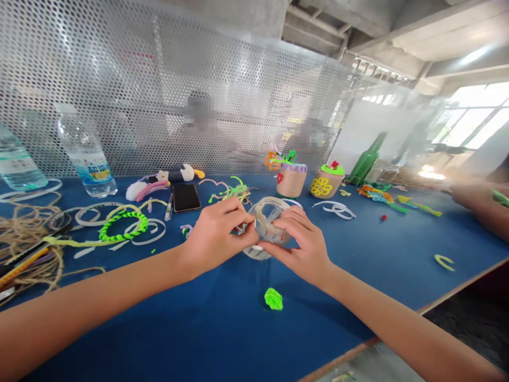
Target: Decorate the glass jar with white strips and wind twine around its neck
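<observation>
The clear container (pixel 267 223) — partly hidden by the left hand (pixel 217 236) and right hand (pixel 300 246).

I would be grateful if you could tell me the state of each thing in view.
Clear jar: held between both hands
Left hand: gripping jar
Right hand: gripping jar
Water bottle: upright
Phone: flat, screen dark
Jute twine: loose, tangled
Green pipe cleaner: twisted into a ring

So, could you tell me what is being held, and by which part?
The left hand and right hand grip a clear container from opposite sides, at its pale strip.
</observation>
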Action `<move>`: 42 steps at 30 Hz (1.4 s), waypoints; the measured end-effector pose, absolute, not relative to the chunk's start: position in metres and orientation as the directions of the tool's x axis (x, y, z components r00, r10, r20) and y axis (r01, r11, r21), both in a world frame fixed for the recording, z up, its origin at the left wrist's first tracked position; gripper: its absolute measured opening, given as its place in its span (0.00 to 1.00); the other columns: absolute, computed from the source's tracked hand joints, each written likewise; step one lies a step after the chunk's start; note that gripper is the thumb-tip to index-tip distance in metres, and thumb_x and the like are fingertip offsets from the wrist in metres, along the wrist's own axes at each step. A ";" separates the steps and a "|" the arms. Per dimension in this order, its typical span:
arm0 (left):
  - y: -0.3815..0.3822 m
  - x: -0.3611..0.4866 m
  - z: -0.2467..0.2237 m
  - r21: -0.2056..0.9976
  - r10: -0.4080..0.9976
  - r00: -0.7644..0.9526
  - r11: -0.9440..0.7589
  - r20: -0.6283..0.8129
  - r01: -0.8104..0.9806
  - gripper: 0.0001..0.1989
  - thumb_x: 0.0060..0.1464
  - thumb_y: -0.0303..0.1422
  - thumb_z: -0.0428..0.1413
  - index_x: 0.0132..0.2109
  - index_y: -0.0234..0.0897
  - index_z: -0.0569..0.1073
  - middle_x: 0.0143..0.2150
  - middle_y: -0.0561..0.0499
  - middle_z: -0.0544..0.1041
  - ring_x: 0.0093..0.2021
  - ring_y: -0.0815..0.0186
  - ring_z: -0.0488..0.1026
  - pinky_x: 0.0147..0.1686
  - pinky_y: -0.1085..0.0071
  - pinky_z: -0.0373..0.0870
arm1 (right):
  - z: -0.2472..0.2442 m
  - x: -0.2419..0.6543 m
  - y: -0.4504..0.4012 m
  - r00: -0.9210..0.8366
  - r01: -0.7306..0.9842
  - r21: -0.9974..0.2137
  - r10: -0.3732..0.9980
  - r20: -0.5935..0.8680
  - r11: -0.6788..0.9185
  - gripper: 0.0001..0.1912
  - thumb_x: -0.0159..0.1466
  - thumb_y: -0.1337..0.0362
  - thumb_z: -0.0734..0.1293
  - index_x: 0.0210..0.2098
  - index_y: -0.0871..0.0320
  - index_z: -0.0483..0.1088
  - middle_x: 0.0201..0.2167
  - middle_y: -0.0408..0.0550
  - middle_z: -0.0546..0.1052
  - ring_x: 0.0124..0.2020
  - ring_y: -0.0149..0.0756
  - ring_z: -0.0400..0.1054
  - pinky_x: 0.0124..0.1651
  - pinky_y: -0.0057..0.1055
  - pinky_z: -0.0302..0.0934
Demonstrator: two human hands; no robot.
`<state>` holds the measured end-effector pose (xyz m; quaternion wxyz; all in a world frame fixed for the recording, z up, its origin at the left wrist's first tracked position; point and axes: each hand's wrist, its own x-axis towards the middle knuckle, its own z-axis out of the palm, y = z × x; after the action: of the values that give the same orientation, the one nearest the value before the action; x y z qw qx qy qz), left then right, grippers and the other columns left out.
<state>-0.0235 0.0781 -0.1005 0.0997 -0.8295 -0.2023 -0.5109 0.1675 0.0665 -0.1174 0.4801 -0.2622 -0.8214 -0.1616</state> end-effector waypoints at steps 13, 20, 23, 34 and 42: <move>0.077 -0.024 -0.099 0.474 0.522 0.279 -0.851 0.806 0.225 0.05 0.48 0.22 0.56 0.28 0.33 0.75 0.24 0.53 0.72 0.25 0.72 0.68 0.20 0.80 0.63 | -0.114 0.174 0.075 -0.406 0.485 -0.068 0.293 0.866 0.872 0.13 0.59 0.55 0.70 0.31 0.56 0.65 0.22 0.42 0.67 0.28 0.34 0.62 0.35 0.36 0.62; 0.082 -0.026 -0.098 0.619 0.627 0.339 -0.771 0.701 0.147 0.04 0.48 0.26 0.55 0.27 0.33 0.72 0.26 0.51 0.71 0.27 0.71 0.68 0.20 0.79 0.63 | -0.115 0.176 0.077 -0.378 0.479 -0.135 0.342 0.860 0.867 0.12 0.57 0.57 0.71 0.30 0.56 0.66 0.24 0.43 0.67 0.30 0.35 0.63 0.36 0.36 0.63; 0.081 -0.032 -0.095 0.631 0.633 0.375 -0.762 0.677 0.146 0.05 0.50 0.27 0.53 0.27 0.34 0.70 0.27 0.52 0.71 0.26 0.71 0.67 0.20 0.79 0.64 | -0.117 0.180 0.081 -0.338 0.462 -0.211 0.391 0.856 0.861 0.12 0.57 0.59 0.72 0.30 0.57 0.66 0.26 0.44 0.67 0.30 0.35 0.62 0.34 0.34 0.62; 0.085 -0.042 -0.086 0.223 0.407 0.441 -0.884 0.800 0.411 0.11 0.57 0.29 0.54 0.47 0.34 0.71 0.42 0.46 0.72 0.38 0.67 0.71 0.31 0.74 0.72 | -0.116 0.181 0.084 -0.302 0.440 -0.330 0.483 0.822 0.835 0.12 0.56 0.57 0.72 0.30 0.57 0.67 0.26 0.44 0.68 0.29 0.34 0.61 0.32 0.33 0.61; 0.088 -0.034 -0.096 -0.052 0.251 0.457 -0.831 0.853 0.553 0.11 0.58 0.30 0.55 0.47 0.32 0.73 0.43 0.43 0.76 0.43 0.59 0.73 0.42 0.62 0.74 | -0.114 0.176 0.076 -0.341 0.486 -0.235 0.431 0.836 0.842 0.11 0.57 0.61 0.72 0.31 0.57 0.65 0.27 0.43 0.68 0.30 0.33 0.61 0.34 0.32 0.61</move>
<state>-0.0340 0.0877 -0.0956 0.1634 -0.8378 -0.2401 -0.4624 0.1758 0.0765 -0.1138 0.5010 -0.2799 -0.8184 -0.0275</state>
